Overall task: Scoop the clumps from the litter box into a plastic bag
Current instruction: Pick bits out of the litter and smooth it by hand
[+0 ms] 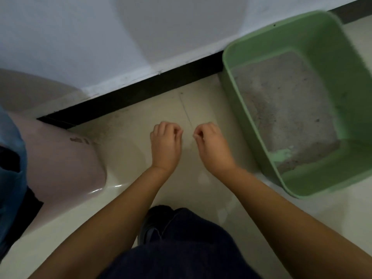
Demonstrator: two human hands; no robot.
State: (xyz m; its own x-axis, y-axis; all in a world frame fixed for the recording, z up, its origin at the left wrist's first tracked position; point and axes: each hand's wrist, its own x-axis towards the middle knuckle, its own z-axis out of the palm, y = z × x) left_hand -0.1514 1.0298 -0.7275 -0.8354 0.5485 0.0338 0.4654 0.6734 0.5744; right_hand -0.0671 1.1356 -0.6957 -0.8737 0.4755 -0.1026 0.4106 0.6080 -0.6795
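The person stood over a pale tiled floor (128,158) with both bare arms stretched forward and down. The left hand (166,146) and the right hand (211,147) hung side by side in the air, near each other but not touching. The fingers of both were loosely curled towards the palms, and no scoop, bag or other thing could be seen inside them; it looked like a relaxed, empty posture, not a grip. Probably the hands were held so because the work with the tools was not started at this moment.

The green litter box (241,109) stood on the floor to the right of the hands, well apart from them. Its far end was pushed close to the black baseboard (141,91) under the white wall (100,37), probably so that it stays out of the walking way. The long axis of the box ran from the near right side towards the wall, a little oblique in the view, and the open top faced up. Grey litter (285,105) covered most of the bottom, with a bare green patch near the front corner. Single clumps could not be told, because the picture was blurred there.

At the left edge a blue plastic bag (10,168) was partly visible, beside a pale pink rounded object (60,158) which could not be identified
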